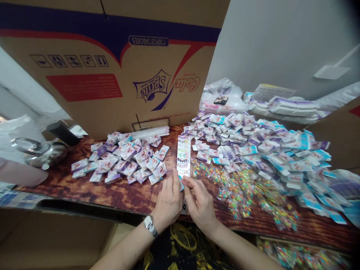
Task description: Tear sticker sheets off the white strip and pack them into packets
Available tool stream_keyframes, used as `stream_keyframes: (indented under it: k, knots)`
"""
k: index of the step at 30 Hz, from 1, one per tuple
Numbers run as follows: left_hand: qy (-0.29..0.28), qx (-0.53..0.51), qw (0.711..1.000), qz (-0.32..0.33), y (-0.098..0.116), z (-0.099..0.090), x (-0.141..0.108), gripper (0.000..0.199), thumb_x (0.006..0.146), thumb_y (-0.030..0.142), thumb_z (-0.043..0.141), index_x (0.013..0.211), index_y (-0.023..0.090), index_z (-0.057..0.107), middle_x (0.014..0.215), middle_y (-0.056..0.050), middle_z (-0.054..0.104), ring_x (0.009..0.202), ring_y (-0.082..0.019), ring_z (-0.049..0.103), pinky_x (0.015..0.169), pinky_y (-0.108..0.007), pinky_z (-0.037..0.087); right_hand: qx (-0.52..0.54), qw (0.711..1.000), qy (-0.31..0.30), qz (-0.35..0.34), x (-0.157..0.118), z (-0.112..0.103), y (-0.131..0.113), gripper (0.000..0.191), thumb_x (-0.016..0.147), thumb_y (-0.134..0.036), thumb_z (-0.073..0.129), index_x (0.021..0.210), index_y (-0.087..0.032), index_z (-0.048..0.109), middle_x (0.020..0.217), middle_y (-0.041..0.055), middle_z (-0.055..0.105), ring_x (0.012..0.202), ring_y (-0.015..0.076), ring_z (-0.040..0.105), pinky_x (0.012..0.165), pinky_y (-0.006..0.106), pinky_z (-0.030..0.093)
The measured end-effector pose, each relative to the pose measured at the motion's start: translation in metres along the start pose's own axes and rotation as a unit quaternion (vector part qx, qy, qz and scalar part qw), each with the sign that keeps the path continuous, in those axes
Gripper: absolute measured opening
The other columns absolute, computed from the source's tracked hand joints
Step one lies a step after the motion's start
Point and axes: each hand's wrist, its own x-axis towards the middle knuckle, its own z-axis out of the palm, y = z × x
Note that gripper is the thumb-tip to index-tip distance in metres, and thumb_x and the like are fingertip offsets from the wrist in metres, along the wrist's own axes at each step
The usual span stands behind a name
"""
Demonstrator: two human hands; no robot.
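Near the table's front edge, my left hand (168,197) and my right hand (200,202) meet with fingers closed around a small blue-and-white cardboard box (182,184). Most of that box is hidden behind the fingers. Just beyond the hands, a long strip of printed stickers (183,152) lies flat on the table, its near end partly covered. To the left is a loose heap of small closed boxes (126,157). Clear packets of colourful candy (239,191) are spread to the right of my right hand. Behind them rises a larger pile of small white, purple and blue boxes (270,146).
A big cardboard carton (98,86) stands at the back of the brown patterned table (135,197). On the left are a metal kettle (36,152) and a pink container (22,172). Plastic-wrapped bundles (222,97) sit by the wall. More candy packets (298,255) lie below the tabletop.
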Motion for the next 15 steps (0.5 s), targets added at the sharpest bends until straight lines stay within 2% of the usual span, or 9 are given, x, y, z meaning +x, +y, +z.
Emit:
stream_keyframes:
  k: [3,6,8,11,13,15]
  knots:
    - [-0.012,-0.005,1.0,-0.004,-0.004,-0.001,-0.001,0.071,0.087,0.014,0.034,0.142,0.003,-0.009,0.104,-0.019,0.053,0.089,-0.025,0.052,0.076,-0.037,0.049,0.027,0.998,-0.047,0.014,0.0,0.001,0.005,0.029,0.091,-0.018,0.042,0.118,-0.021,0.051,0.108,0.0081,0.062,0.101,0.0193,0.058,0.087,0.034,0.048]
    - [-0.021,0.042,0.999,0.0,-0.024,-0.009,0.01,0.067,0.089,0.024,0.039,0.144,0.007,0.005,0.103,-0.016,0.054,0.088,-0.025,0.052,0.07,-0.033,0.049,0.06,0.992,-0.096,0.055,0.011,-0.005,0.016,0.029,0.092,-0.023,0.043,0.12,-0.022,0.049,0.105,0.0065,0.064,0.093,0.0177,0.062,0.081,0.032,0.051]
    - [0.004,0.105,0.994,-0.03,-0.052,-0.023,0.029,0.062,0.089,0.029,0.039,0.142,0.006,0.017,0.1,-0.016,0.055,0.086,-0.025,0.052,0.066,-0.032,0.048,0.045,0.994,-0.088,0.056,0.022,-0.01,0.025,0.03,0.092,-0.026,0.044,0.121,-0.021,0.049,0.106,0.007,0.064,0.093,0.0183,0.062,0.08,0.032,0.051]
    - [0.06,0.2,0.968,-0.137,-0.108,-0.054,0.064,0.06,0.089,0.034,0.041,0.139,0.003,0.028,0.097,-0.018,0.056,0.086,-0.027,0.052,0.067,-0.034,0.048,-0.012,0.997,-0.073,0.017,0.037,-0.016,0.04,0.028,0.09,-0.027,0.046,0.117,-0.02,0.053,0.111,0.0087,0.061,0.098,0.0205,0.059,0.082,0.034,0.049]
    - [0.102,0.236,0.954,-0.156,-0.14,-0.072,0.083,0.063,0.089,0.037,0.042,0.138,0.001,0.028,0.109,-0.022,0.054,0.097,-0.033,0.051,0.077,-0.042,0.047,-0.052,0.996,-0.077,-0.007,0.045,-0.019,0.051,0.028,0.09,-0.025,0.045,0.116,-0.02,0.055,0.109,0.0087,0.062,0.099,0.0216,0.059,0.084,0.037,0.048]
    - [0.111,0.241,0.953,-0.148,-0.155,-0.078,0.09,0.066,0.089,0.041,0.042,0.137,-0.002,0.027,0.126,-0.028,0.044,0.113,-0.04,0.042,0.089,-0.051,0.039,-0.087,0.992,-0.086,-0.024,0.052,-0.021,0.062,0.029,0.09,-0.024,0.044,0.117,-0.021,0.055,0.109,0.0086,0.063,0.101,0.0224,0.058,0.086,0.038,0.047]
